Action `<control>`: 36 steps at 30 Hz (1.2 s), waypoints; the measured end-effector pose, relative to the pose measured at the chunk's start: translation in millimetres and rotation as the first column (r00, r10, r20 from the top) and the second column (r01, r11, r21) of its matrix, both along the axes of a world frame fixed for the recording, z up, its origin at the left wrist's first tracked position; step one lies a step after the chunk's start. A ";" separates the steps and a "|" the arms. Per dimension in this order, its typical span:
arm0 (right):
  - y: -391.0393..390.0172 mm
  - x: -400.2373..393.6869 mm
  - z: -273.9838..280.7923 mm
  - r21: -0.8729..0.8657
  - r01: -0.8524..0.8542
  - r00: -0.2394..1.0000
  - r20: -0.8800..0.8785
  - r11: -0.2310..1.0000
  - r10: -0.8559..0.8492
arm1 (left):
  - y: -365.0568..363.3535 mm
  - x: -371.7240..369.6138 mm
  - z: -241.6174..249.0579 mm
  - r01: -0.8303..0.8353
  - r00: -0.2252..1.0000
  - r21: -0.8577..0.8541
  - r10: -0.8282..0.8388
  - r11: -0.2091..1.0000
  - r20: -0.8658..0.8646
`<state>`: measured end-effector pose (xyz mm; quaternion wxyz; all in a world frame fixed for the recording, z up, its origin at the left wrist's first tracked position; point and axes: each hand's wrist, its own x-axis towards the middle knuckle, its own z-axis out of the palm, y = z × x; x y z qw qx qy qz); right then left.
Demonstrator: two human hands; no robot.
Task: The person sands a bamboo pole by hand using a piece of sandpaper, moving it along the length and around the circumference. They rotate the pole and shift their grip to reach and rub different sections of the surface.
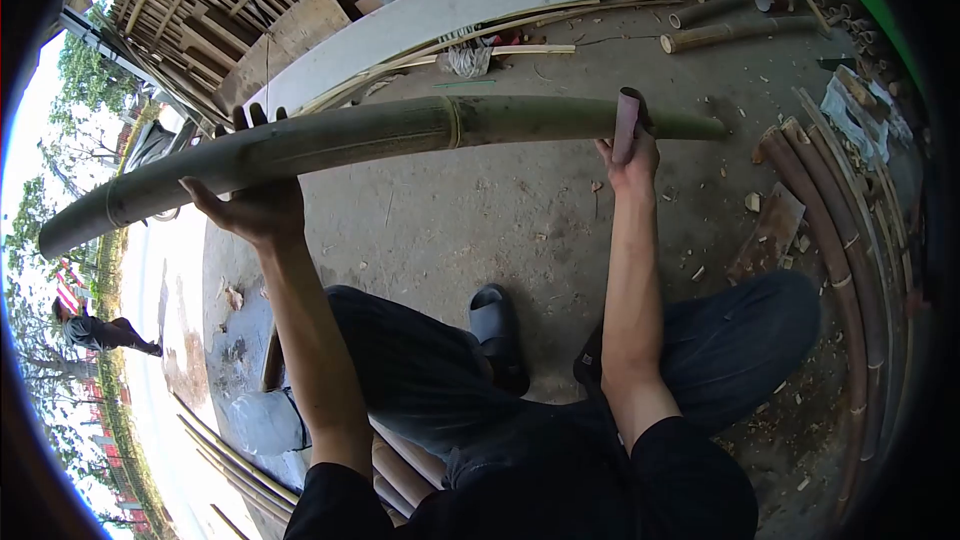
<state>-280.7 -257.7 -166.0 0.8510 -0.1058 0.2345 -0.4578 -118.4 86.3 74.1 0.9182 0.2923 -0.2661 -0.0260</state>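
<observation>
left hand point(250, 202): grip wrapped under bamboo pole point(380, 135) | right hand point(632, 160): grip pinching sandpaper strip point(627, 120) over pole | pole held above the floor point(480, 210)

blk short-sleeve top point(690, 480), dk trousers point(420, 370) — grey slipper point(492, 315)

Bamboo pole point(400, 135) across both hands

Soft daylight, no hard shadows; sky blown out at left edge. Strong fisheye bending, black vignette corners. Centre sharp, edges smeared.
</observation>
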 end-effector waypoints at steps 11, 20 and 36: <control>-15.1 -34.2 25.2 -0.624 -0.371 0.822 -0.565 0.687 -0.069 | 67.6 40.0 10.2 -0.197 0.893 0.290 0.293 0.937 -0.341; 73.3 87.7 52.9 -0.866 -0.433 0.279 -0.391 0.249 -0.877 | 63.2 70.1 -11.1 -0.364 0.839 0.228 0.424 0.903 -0.342; 99.6 121.4 95.6 -0.455 -0.745 0.662 -0.593 -0.487 -0.458 | 89.1 78.6 -25.3 -0.064 0.919 0.334 0.186 0.941 -0.347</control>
